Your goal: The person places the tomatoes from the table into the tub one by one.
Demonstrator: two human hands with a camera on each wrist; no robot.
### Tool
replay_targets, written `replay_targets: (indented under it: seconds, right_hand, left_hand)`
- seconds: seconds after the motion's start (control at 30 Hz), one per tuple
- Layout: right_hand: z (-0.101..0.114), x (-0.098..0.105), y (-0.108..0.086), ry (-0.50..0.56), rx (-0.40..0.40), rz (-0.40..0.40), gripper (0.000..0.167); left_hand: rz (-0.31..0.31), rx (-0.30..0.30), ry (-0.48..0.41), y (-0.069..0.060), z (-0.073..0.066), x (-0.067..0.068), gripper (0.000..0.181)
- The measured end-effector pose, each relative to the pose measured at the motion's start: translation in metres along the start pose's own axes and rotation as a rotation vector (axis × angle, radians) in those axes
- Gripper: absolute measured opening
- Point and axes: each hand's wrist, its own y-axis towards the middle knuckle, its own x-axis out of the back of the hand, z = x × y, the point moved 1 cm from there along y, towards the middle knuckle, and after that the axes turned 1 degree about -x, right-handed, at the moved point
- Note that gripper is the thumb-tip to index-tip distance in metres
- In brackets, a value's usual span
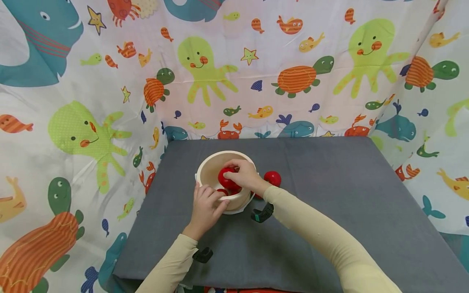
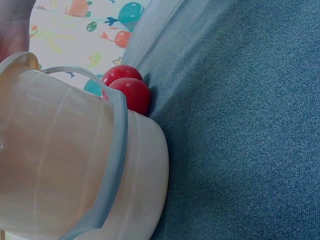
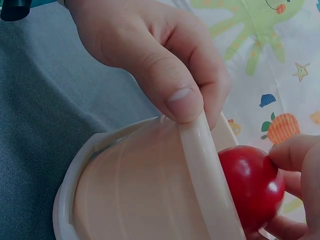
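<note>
A cream bucket (image 1: 211, 167) with a pale handle stands on the grey cloth, several red round objects inside it. My left hand (image 1: 206, 207) grips the near-left rim, thumb outside and fingers over the edge, as the right wrist view shows of the hand (image 3: 160, 60) on the rim (image 3: 205, 175). In my right hand (image 1: 246, 176) a red ball (image 1: 226, 178) is pinched at the bucket's mouth; the right wrist view has this ball (image 3: 252, 187) between thumb and fingers.
Beside the bucket's right side lies a red ball (image 1: 272, 178), with another red thing partly hidden under my right wrist. The left wrist view shows two red balls (image 2: 134, 95) touching there. A sea-animal-patterned curtain (image 1: 220, 61) surrounds the grey table (image 1: 329, 183).
</note>
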Motion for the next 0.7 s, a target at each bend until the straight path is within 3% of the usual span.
replay_targets:
  seconds: [0.27,0.7]
  right_hand:
    - [-0.0014,0.0011,-0.0024,0.043,0.011,-0.008,0.033]
    - [-0.0015,0.0055,-0.0041,0.110,-0.028,-0.014,0.031]
  left_hand:
    - [-0.031,-0.020,0.003,0.0001,-0.0012,-0.0005,0.018]
    - [-0.010,-0.003,0.006,0.0004,-0.0012,0.0001,0.020]
